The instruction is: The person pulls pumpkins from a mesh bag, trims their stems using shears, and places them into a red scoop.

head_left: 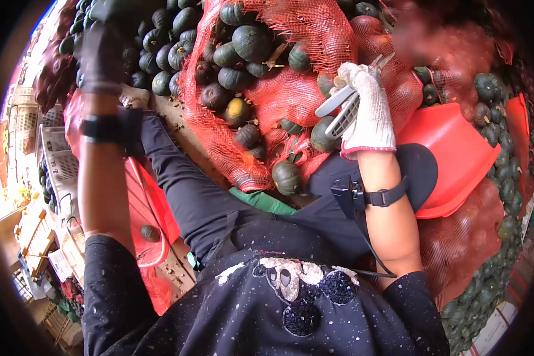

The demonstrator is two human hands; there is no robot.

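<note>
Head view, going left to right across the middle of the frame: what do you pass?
White crates → left hand in a dark glove → red net sack of squashes → right hand in a white glove, gripping a clipper tool → red tub → squashes piled at the right edge.

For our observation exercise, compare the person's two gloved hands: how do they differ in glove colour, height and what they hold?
The right hand wears a white glove, while the left hand wears a dark one. The right hand grips shears with pale handles; whether the left hand holds anything cannot be told. The left hand is raised higher, by the loose squashes; the right hand is over the red net sack. Both arms carry a dark wrist strap.
</note>
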